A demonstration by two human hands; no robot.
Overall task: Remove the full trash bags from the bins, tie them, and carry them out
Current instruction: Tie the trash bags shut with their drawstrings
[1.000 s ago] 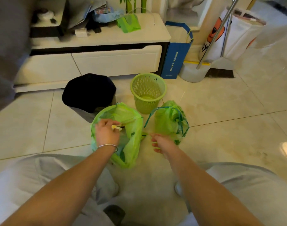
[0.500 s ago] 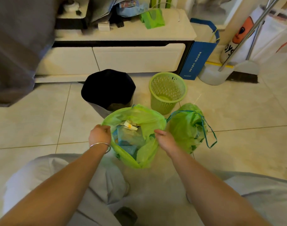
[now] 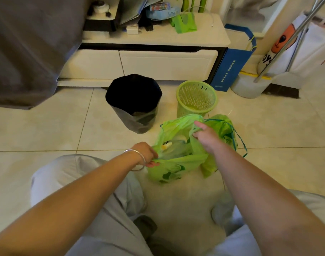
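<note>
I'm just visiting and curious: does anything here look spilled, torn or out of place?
Nothing stands out. The left hand and right hand pinch the rim of an open green bag on the floor; a second green bag sits beside it, and the green basket stands upright.

A low white cabinet (image 3: 158, 65) with two drawers spans twelve o'clock — a folded green bag (image 3: 184, 23) and a white charger (image 3: 133, 29) lie on top. At one o'clock a blue paper bag (image 3: 230, 69) leans beside it; a dustpan (image 3: 250, 87) and metal poles (image 3: 287, 39) stand at two o'clock.
</note>
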